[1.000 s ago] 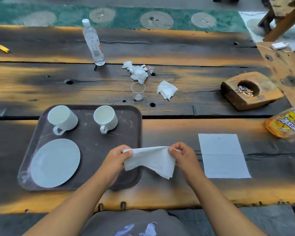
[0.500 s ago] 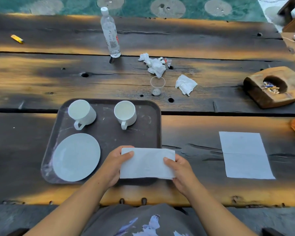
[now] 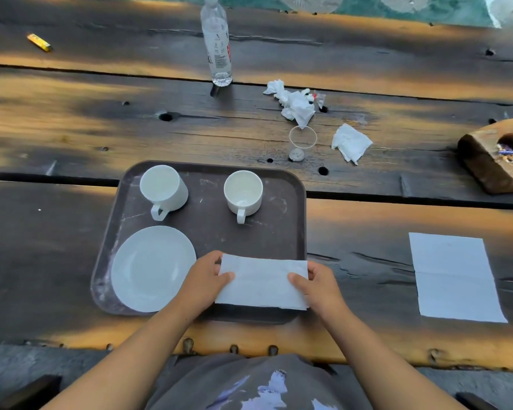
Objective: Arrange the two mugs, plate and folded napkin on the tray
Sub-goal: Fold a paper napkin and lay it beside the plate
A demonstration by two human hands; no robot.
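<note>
A dark brown tray point(image 3: 208, 232) lies on the wooden table in front of me. Two white mugs stand at its far side, one on the left point(image 3: 163, 189) and one on the right point(image 3: 243, 193), handles toward me. A white plate point(image 3: 148, 269) fills the tray's near left corner. A folded white napkin point(image 3: 262, 282) lies flat over the tray's near right corner. My left hand point(image 3: 203, 279) pinches its left end and my right hand point(image 3: 317, 284) pinches its right end, thumbs on top.
A second flat white napkin point(image 3: 455, 276) lies on the table to the right. Behind the tray stand a clear plastic cup point(image 3: 301, 143), crumpled tissues point(image 3: 295, 103) and a water bottle point(image 3: 216, 42). A wooden ashtray block point(image 3: 486, 161) sits far right, a yellow lighter point(image 3: 39, 42) far left.
The napkin went from hanging loosely between my hands to folded flat, and it has come down onto the tray's near right corner. Mugs and plate stayed put.
</note>
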